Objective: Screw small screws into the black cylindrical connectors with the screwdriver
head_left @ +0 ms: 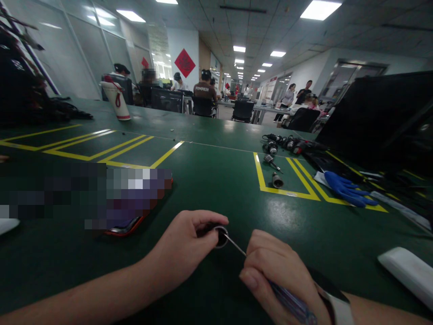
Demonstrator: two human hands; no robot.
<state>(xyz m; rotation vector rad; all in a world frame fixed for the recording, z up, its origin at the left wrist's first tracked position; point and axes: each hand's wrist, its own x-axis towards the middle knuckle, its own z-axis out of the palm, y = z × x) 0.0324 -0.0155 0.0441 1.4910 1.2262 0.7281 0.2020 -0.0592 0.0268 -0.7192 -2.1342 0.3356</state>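
Observation:
Low over the table's near middle, my left hand pinches a small round metal part with a dark hollow opening, thumb at its rim and fingers behind it. Much of that part is hidden by the fingers. My right hand is wrapped around a screwdriver with a translucent, bluish handle. Its thin metal shaft points left, and the tip meets the opening of the round part. Whether the tip touches the inner wall, I cannot tell.
Yellow tape marks the green table. At right lie a metal socket-like piece, a chuck-like piece, blue gloves and a white object. A cup stands back left; an orange-edged, blurred item lies left.

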